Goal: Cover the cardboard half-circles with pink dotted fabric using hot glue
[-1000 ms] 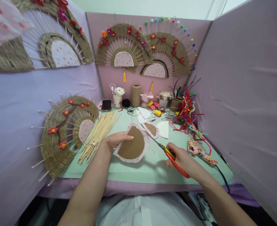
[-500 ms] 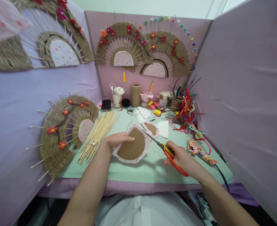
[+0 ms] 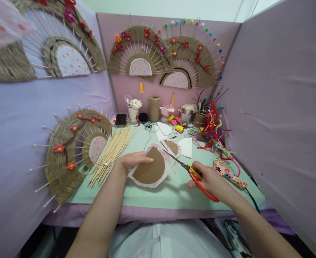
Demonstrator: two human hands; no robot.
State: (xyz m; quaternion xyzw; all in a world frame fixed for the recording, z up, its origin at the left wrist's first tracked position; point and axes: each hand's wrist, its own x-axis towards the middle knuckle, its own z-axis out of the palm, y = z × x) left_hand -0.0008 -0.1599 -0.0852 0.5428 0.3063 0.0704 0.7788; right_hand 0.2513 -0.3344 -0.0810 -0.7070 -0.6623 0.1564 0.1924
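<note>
My left hand [image 3: 132, 160] grips the upper left edge of a brown cardboard half-disc [image 3: 149, 168] that lies on pink dotted fabric, a little above the green table mat [image 3: 174, 193]. In my right hand [image 3: 210, 181] are red-handled scissors [image 3: 194, 173]. Their blades point up and left, with the tips close to the right rim of the half-disc's fabric. A smaller fabric-edged cardboard piece [image 3: 172, 147] lies just behind the blades.
A bundle of bamboo skewers [image 3: 112, 152] lies left of my left hand. A woven fan [image 3: 72, 150] leans on the left wall. A patterned glue gun [image 3: 229, 173], pipe cleaners [image 3: 214, 130], a twine spool [image 3: 155, 108] and small pots stand at the back and right.
The scissors and my right hand have shifted slightly to the right and back from the fabric edge. My left hand keeps its hold on the half-disc.
</note>
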